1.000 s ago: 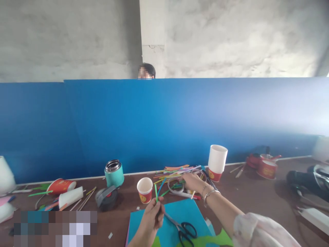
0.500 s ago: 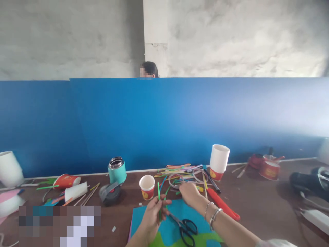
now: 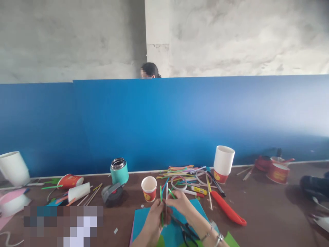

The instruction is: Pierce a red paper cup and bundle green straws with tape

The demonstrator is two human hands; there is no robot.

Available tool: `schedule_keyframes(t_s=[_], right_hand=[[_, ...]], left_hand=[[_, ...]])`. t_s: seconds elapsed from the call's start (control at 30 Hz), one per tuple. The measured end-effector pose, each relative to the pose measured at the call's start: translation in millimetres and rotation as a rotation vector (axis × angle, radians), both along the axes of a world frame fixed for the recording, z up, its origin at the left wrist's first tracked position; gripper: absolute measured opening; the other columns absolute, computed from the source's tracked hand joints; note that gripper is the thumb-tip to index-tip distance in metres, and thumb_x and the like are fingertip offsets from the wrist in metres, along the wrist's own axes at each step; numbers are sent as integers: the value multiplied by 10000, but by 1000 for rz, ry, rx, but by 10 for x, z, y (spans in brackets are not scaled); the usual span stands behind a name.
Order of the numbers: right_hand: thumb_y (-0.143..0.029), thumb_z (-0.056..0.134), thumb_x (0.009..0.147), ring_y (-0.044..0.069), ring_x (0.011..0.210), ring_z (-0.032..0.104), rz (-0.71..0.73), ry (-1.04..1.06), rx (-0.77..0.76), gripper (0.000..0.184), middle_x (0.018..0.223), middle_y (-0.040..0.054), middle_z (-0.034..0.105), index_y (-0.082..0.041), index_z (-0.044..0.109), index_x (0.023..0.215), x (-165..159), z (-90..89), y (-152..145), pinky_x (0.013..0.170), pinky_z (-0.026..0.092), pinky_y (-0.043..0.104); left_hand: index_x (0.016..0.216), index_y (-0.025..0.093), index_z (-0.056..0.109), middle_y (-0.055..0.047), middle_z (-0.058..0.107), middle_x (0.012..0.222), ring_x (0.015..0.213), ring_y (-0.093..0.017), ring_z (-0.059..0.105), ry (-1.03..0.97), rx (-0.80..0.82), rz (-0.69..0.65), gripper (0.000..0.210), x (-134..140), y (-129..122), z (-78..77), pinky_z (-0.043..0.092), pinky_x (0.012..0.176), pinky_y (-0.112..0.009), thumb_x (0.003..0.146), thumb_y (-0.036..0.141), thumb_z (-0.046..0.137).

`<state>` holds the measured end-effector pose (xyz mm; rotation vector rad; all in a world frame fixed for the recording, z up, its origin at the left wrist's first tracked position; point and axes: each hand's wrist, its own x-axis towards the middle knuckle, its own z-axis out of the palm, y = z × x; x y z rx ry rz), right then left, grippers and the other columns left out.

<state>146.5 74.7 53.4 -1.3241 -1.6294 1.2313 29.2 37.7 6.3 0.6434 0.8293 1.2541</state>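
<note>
My left hand (image 3: 152, 216) is closed around an upright green straw (image 3: 161, 197). Beside it, my right hand (image 3: 181, 204), a bracelet on its wrist, pinches what looks like a white straw (image 3: 167, 190); a second green straw (image 3: 172, 193) slants up by its fingertips, and which hand carries that one I cannot tell. Both hands are close together above blue paper sheets (image 3: 140, 219). Under my right forearm lie black-handled scissors (image 3: 189, 236), partly hidden, with green paper (image 3: 231, 240) below. Just beyond my hands stands a paper cup (image 3: 149, 187).
Behind the hands spreads a pile of coloured straws (image 3: 180, 171) with rolls of tape (image 3: 179, 183). Stacked cups (image 3: 224, 164) and a red-handled tool (image 3: 228, 209) are at right. A teal flask (image 3: 119, 173) and black lid (image 3: 112, 195) stand left. A blue partition (image 3: 154, 127) borders the table.
My right hand has come back from the straw pile to my left hand, bringing a white straw. The left hand keeps its green straw. The view has shifted slightly.
</note>
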Motion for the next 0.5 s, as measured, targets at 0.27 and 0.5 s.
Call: schedule_keyframes(t_s=[0.27,0.5], right_hand=[[-531,562,715,145,649,555,-38,416,-96,359,736,30,616,-184,646,756,29,-10,-7,569,426,242],[-602,619,673,160,583,557,57,369,-218,513,755,39,649,-180,694,956,-45,-46,-148,540,435,285]], left_hand=[[864,207,496,135,283,466,330,-22,185,199,63,43,561,58,-10,6,69,345,-185,586,665,658],[817,185,506,72,471,464,353,-66,377,232,104,8,523,121,-57,-39,197,335,-193,643,666,614]])
